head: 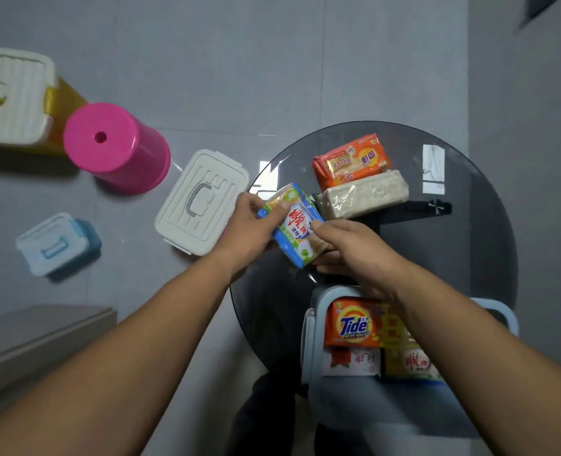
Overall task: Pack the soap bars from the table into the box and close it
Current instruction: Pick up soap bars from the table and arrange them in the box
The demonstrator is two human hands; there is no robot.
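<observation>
Nearest the lens, the pale box point(309, 340) at lower right is partly covered by the right forearm. A Tide bar point(351, 324) and three other packets are seen inside, their labels hard to read. Above it, a blue-and-green soap bar point(297, 225) is held just inside the left edge of the round glass tabletop point(476, 251). It is clamped at one end by the fingers of the left hand point(249, 232) and at the other by those of the right hand point(354, 251). An orange soap bar point(351, 159) and a clear-wrapped pale bar point(364, 195) lie touching at the upper tabletop, and a wide stretch of dark glass shows to their right.
</observation>
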